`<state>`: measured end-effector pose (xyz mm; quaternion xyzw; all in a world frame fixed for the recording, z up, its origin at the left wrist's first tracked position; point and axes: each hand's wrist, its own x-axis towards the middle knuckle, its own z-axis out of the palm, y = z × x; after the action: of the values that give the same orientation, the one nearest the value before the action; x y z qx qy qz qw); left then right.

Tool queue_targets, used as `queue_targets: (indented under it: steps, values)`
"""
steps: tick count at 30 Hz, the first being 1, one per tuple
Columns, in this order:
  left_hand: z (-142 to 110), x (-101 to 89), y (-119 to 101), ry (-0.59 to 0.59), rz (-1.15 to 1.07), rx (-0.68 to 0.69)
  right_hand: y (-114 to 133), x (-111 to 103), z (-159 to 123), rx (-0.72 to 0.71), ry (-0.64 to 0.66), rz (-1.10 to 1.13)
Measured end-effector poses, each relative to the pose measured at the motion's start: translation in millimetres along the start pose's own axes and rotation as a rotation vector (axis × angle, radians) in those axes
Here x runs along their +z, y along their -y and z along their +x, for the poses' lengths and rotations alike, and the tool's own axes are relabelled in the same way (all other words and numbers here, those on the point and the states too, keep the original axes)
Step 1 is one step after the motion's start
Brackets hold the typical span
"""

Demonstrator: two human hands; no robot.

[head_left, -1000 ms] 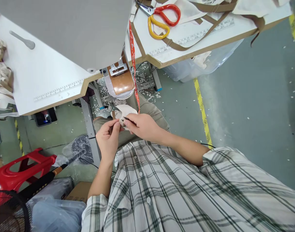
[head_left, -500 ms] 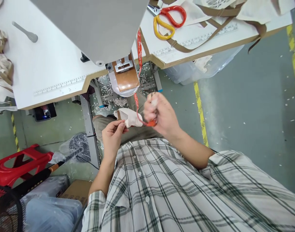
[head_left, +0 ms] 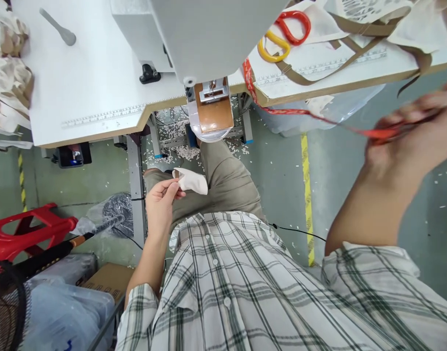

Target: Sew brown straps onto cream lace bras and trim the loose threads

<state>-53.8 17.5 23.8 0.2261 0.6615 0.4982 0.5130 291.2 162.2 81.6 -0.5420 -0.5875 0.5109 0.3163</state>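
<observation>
My left hand [head_left: 161, 204] pinches a small white cloth piece [head_left: 193, 181] between thumb and fingers, above my lap. A brown band shows at the cloth's end by the fingertips. Far out to the right, my right hand [head_left: 402, 126], smeared by motion, is closed on the end of a red ribbon [head_left: 289, 111]. Something dark and thin, too blurred to name, also shows in that hand. The ribbon stretches taut from beside the sewing machine [head_left: 209, 39] to the hand. The machine's brown plate and metal presser foot [head_left: 213, 92] lie ahead of my left hand.
Scissors [head_left: 274, 46] with red and yellow handles lie on the white table [head_left: 95, 78], near brown straps [head_left: 314, 80] and white cloth. Bundled cloth pieces [head_left: 7, 73] are at far left. A red stool [head_left: 33, 224] and plastic bins [head_left: 70, 312] stand low on the left.
My right hand has swung from beside the cloth far out to the right, pulling the red ribbon with it. My left hand still pinches the cloth. The view has shifted slightly.
</observation>
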Motion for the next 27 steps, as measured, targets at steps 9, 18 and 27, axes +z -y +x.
queue_targets:
  steps: [9,18,27]
  values:
    - [-15.6,25.4,-17.5,-0.02,0.168,0.175,-0.2,135.7,-58.4,-0.132,0.294,-0.154]
    - [-22.2,30.3,-21.5,-0.031,0.293,0.338,12.4,167.8,-53.0,-0.141,0.393,-0.15]
    - [-19.8,31.6,-19.6,-0.033,0.306,0.394,16.1,166.9,-48.2,-0.114,0.388,-0.209]
